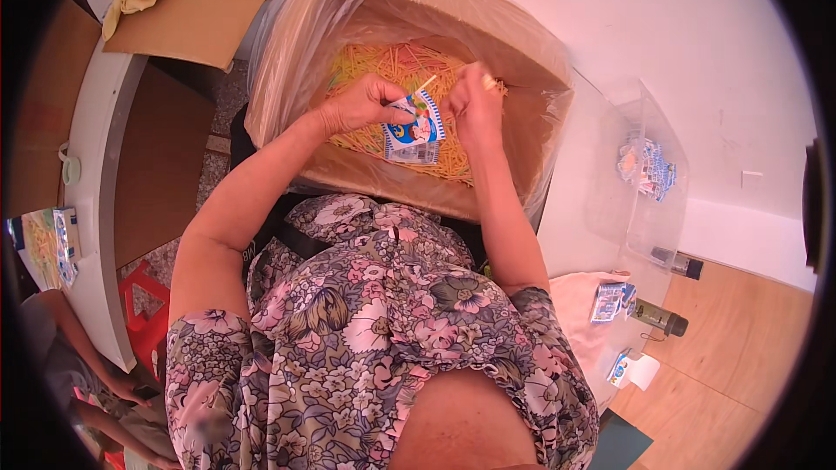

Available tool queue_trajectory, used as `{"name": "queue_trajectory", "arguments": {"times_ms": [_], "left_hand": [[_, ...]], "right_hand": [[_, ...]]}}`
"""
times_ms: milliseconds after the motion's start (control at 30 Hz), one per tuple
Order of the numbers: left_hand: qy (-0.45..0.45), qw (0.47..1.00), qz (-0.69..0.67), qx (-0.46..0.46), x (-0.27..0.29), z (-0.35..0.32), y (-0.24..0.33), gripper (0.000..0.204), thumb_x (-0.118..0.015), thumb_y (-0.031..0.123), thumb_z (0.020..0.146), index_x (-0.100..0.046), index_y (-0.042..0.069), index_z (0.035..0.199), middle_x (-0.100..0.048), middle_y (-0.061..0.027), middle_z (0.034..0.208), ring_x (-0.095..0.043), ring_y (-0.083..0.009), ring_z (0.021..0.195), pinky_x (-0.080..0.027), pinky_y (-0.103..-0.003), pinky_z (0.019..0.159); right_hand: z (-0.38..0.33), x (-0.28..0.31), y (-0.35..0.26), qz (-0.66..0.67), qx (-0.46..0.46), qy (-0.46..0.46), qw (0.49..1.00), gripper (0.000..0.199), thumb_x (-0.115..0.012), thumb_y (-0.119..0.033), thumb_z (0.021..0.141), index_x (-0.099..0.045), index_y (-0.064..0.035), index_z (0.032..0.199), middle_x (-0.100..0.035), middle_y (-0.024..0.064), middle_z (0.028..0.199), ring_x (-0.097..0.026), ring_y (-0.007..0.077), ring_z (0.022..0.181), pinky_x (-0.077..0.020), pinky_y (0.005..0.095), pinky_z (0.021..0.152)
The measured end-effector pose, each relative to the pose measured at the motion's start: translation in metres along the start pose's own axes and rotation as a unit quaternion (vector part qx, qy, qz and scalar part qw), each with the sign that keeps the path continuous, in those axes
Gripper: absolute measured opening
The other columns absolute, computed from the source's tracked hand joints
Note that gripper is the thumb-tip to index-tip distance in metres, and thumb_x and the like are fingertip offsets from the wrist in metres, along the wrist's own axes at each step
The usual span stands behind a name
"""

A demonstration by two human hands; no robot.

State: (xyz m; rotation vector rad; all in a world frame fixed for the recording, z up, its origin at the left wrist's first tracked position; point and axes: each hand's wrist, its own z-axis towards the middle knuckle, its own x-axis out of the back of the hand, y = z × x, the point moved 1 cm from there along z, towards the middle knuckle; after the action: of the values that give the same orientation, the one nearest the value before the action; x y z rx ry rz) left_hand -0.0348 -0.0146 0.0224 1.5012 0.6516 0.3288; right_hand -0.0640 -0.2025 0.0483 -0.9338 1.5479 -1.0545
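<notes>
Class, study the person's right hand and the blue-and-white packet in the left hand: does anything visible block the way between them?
Nothing visible does. The right hand is close beside the right edge of the packet, which the left hand grips; loose sticks lie beneath. Whether the right fingertips touch it is unclear.

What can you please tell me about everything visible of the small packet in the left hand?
The packet is small and looks like plastic film, with blue-and-white striped edges and colourful cartoon-like pictures. It is tilted above the heap of thin coloured sticks in the lined cardboard box. The left hand grips its left side. One pale stick shows at its top edge; whether it is inside is unclear. A clearer section hangs below, perhaps a second packet. The right hand is beside it, apparently apart.
</notes>
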Motion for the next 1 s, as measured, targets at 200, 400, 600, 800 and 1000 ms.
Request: {"name": "queue_trajectory", "arguments": {"times_ms": [200,400,600,800,1000], "left_hand": [[-0.038,0.998,0.042,-0.016,-0.003,0.004,-0.002,0.016,-0.065,0.006,0.081,-0.066,-0.002,0.094,-0.067,-0.0013,0.085,-0.058,-0.0051,0.077,-0.048,-0.023,0.073],[0.001,0.998,-0.021,0.058,0.002,-0.002,-0.002,0.023,-0.066,0.011,0.081,-0.065,0.001,0.101,-0.067,-0.0004,0.089,-0.058,-0.0045,0.079,-0.047,-0.021,0.073],[0.072,0.995,-0.045,0.043,0.009,0.013,-0.011,0.021,-0.065,0.013,0.081,-0.065,0.001,0.099,-0.067,-0.0014,0.088,-0.06,-0.0063,0.078,-0.048,-0.023,0.072],[0.238,0.956,-0.151,-0.082,0.029,0.007,0.012,0.019,-0.064,0.013,0.081,-0.064,0.002,0.096,-0.066,-0.0023,0.086,-0.062,-0.008,0.074,-0.049,-0.022,0.067],[0.288,0.916,-0.244,-0.137,0.04,0.0,0.018,0.02,-0.061,0.012,0.082,-0.063,0.002,0.099,-0.067,-0.0057,0.089,-0.064,-0.0112,0.077,-0.051,-0.025,0.07]], "right_hand": [[0.001,-0.012,0.024,-0.182,0.007,-0.046,0.982,0.028,-0.054,-0.03,0.089,-0.055,-0.0053,0.077,-0.052,0.002,0.064,-0.05,0.0109,0.056,-0.0457,0.0285,0.053],[0.02,0.006,0.017,0.101,-0.164,0.043,0.98,0.023,-0.054,-0.028,0.09,-0.052,-0.0079,0.079,-0.052,0.0016,0.065,-0.049,0.0123,0.054,-0.0423,0.0262,0.051],[0.096,0.038,0.061,0.009,-0.106,0.043,0.993,0.023,-0.059,-0.024,0.086,-0.053,-0.0052,0.074,-0.04,0.0004,0.05,-0.038,0.0114,0.043,-0.0322,0.0279,0.04],[0.084,0.018,0.077,-0.363,-0.096,-0.076,0.924,0.021,-0.061,-0.022,0.083,-0.063,-0.0015,0.081,-0.056,0.0049,0.062,-0.052,0.0148,0.059,-0.0434,0.0319,0.056],[0.037,-0.047,0.092,-0.661,0.068,-0.371,0.649,0.023,-0.062,-0.022,0.077,-0.064,-0.0075,0.094,-0.065,0.0145,0.091,-0.063,0.0292,0.086,-0.0491,0.0385,0.073]]}}
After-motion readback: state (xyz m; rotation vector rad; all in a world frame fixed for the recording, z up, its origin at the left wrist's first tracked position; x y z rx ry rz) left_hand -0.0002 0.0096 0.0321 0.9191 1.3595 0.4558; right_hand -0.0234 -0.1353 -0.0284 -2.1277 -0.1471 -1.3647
